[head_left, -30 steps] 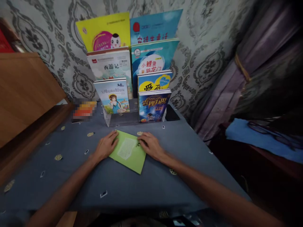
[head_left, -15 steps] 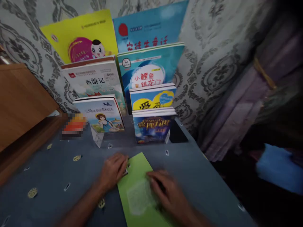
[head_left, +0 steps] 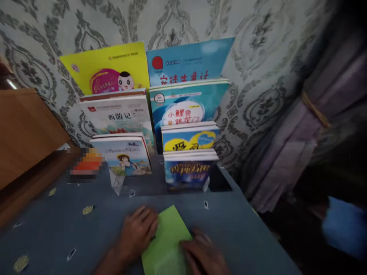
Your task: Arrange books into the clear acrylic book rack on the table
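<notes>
A thin green book lies on the table in front of me, its lower part cut off by the picture's bottom edge. A pale patch shows low on its cover. My left hand has its fingers curled on the book's left edge. On the opposite edge is my right hand, blurred, its fingers bent and its thumb side over the cover. Both hands appear closed on the book.
Picture books stand in two tiered columns, a yellow book behind the left and a blue book behind the right. A wooden panel borders the left, a tied curtain the right. Patterned cloth covers the table.
My view has tilted up, so the books, table and hands all sit lower in the picture. Both hands stay at the green book's edges.
</notes>
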### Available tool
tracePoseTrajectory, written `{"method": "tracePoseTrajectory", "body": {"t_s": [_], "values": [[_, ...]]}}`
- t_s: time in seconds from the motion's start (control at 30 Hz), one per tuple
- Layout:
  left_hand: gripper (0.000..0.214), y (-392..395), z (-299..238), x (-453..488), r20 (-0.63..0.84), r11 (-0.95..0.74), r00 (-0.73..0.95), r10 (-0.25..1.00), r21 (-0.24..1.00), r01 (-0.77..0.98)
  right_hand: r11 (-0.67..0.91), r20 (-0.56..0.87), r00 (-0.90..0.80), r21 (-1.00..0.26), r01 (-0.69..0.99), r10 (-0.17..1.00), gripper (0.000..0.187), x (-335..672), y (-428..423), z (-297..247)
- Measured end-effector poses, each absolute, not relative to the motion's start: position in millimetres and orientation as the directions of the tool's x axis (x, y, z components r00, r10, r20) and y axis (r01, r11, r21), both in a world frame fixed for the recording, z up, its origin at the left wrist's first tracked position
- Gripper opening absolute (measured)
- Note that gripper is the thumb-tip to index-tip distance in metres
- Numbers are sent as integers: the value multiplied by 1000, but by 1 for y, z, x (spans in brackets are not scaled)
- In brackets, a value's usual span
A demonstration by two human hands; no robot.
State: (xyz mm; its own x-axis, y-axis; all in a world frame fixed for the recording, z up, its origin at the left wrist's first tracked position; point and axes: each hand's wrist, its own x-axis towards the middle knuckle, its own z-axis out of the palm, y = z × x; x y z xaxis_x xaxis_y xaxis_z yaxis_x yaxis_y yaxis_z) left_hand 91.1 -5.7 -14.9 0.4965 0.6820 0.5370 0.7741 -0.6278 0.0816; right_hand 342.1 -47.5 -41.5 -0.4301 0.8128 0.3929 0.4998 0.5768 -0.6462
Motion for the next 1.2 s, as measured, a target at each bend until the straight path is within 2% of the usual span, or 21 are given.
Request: {"method": "tracePoseTrajectory", "body": {"t_s": [0.07, 0.2, 0.37, 0.5, 0.63, 0.77, 0.93, 1.07, 1.2], "values": [[30, -7, -11, 91, 490, -620, 515, 704, 70, 781, 525, 381, -368, -700, 484, 848, 26, 335, -59, -25], [33, -5, -4, 90, 409, -480, 409, 816, 83, 873, 376, 299, -237, -814, 443, 924, 24, 315, -74, -8], [33, -4, -2, 83, 391, -430, 337, 856, 180, 885, 336, 311, -130, -830, 446, 941, 21, 286, -89, -17], [25, -25, -7, 79, 443, -457, 320, 837, 247, 854, 358, 342, -127, -790, 498, 931, 20, 281, -95, -20], [27, -58, -11, 73, 459, -463, 334, 823, 200, 864, 400, 342, -216, -689, 604, 915, 21, 285, -93, -7], [26, -76, -10, 69, 420, -446, 338, 842, 190, 875, 538, 385, -381, -507, 674, 841, 27, 275, -77, 7], [27, -75, -8, 71, 391, -426, 336, 857, 170, 889, 635, 275, -573, -380, 673, 772, 44, 255, -57, 7], [27, -74, -9, 71, 398, -441, 356, 846, 147, 885, 571, 234, -521, -361, 737, 821, 50, 269, -52, 1], [27, -74, -8, 72, 389, -435, 358, 849, 129, 891, 495, 254, -427, -372, 785, 868, 47, 295, -50, -6]]}}
